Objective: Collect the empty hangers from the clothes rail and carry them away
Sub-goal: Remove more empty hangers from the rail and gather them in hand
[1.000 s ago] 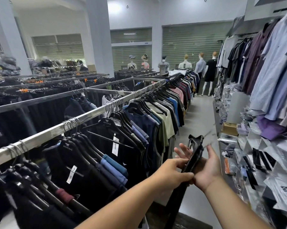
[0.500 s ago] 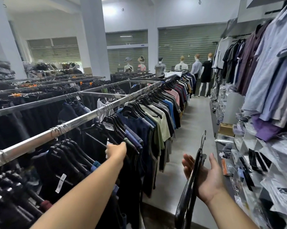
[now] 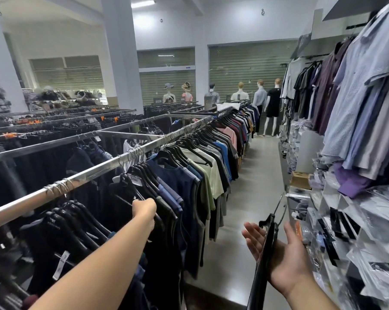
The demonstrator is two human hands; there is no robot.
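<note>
A long chrome clothes rail (image 3: pixel 92 173) runs from lower left into the distance, packed with dark shirts on black hangers. My left hand (image 3: pixel 144 209) reaches into the row and closes on the arm of a black hanger (image 3: pixel 133 186) there. My right hand (image 3: pixel 283 258) is held palm up with fingers spread, at lower right. A stack of black empty hangers (image 3: pixel 265 253) rests across that palm, hooks pointing up and bodies hanging down past the wrist.
A grey aisle floor (image 3: pixel 251 175) runs between the rail and a wall display of shirts (image 3: pixel 356 104) with shelves of packaged goods (image 3: pixel 368 242). Mannequins (image 3: pixel 271 101) stand at the aisle's far end. More rails fill the left side, beside a white pillar (image 3: pixel 119 52).
My left hand left the stack of hangers, moved left to the rail and took hold of a hanger there. My right hand opened flat under the stack.
</note>
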